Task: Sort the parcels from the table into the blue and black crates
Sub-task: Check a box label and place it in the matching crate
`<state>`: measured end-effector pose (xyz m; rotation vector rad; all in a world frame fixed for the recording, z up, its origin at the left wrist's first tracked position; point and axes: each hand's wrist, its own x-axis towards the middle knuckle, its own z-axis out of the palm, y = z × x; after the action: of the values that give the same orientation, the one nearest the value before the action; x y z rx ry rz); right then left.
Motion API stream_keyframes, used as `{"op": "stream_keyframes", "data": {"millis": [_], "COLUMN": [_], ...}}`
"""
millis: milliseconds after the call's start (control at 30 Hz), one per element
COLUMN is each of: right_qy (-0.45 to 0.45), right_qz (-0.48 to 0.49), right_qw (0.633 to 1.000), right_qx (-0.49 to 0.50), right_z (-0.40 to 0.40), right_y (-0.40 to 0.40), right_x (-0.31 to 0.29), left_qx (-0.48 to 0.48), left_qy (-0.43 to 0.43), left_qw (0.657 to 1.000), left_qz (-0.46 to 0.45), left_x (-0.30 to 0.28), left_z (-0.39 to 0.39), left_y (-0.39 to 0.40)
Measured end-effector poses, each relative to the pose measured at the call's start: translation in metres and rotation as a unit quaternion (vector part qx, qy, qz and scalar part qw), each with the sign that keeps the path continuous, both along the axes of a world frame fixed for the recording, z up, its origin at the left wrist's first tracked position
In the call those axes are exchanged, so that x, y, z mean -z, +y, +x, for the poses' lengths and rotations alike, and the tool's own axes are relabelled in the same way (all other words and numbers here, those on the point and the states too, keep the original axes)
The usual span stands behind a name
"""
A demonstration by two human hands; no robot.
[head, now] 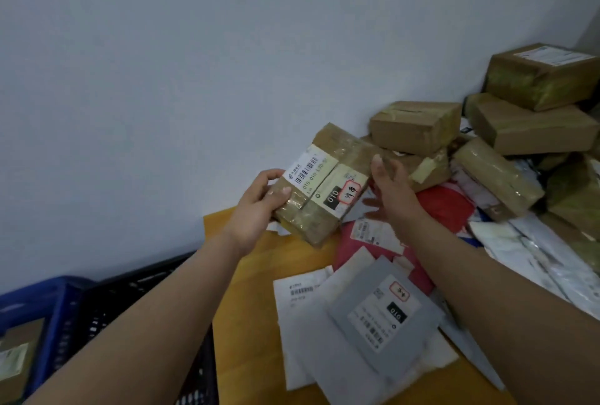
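Note:
My left hand (pixel 259 201) grips a taped brown cardboard parcel (pixel 328 177) by its left end and holds it tilted above the yellow table (pixel 246 278). White labels with a barcode and "010" face me. My right hand (pixel 391 190) hovers just right of the parcel, fingers straight, holding nothing. The black crate (pixel 136 294) stands below the table's left edge. Left of it is the blue crate (pixel 39 304), with a brown parcel (pixel 16 362) inside.
Brown boxes (pixel 418 126) are piled at the back right against the wall. A red bag (pixel 444 206), a grey envelope (pixel 380 317), white mailers (pixel 302 300) and silvery bags (pixel 535 252) cover the table's middle and right.

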<state>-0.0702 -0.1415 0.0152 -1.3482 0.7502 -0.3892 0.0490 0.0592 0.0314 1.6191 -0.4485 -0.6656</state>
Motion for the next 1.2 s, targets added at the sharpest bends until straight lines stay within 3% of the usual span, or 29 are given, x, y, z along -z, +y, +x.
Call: {"op": "stream_keyframes", "data": {"millis": [200,433,600,700,933,1200], "right_qy": [-0.162,-0.212,-0.112,-0.051,-0.007,0.035], "right_qz": [0.055,0.045,0.041,0.030,-0.012,-0.032], "right_qw": [0.985,0.975,0.992,0.998,0.995,0.996], "right_qx": [0.023,0.050,0.043,-0.026,-0.096,-0.080], "right_z": [-0.014,-0.035,-0.052,-0.072,-0.149,-0.188], "right_y": [0.073,0.121,0.149,0.175,0.223,0.271], "right_x": [-0.030,-0.053,-0.044,-0.028,-0.004,-0.011], "left_qx": [-0.010,-0.036,-0.109,-0.139,-0.092,-0.073], "left_qy": [-0.099,-0.147,-0.110,-0.091,-0.037,-0.097], "left_qw": [0.994,0.982,0.983,0.986,0.992,0.982], "left_qz": [-0.054,-0.109,-0.094,-0.030,0.077,0.144], "left_x": [-0.036,-0.058,-0.044,-0.029,-0.011,-0.007], "left_z": [-0.013,-0.033,-0.064,-0.092,-0.173,-0.228], "left_y": [0.059,0.096,0.118,0.131,0.179,0.245]}}
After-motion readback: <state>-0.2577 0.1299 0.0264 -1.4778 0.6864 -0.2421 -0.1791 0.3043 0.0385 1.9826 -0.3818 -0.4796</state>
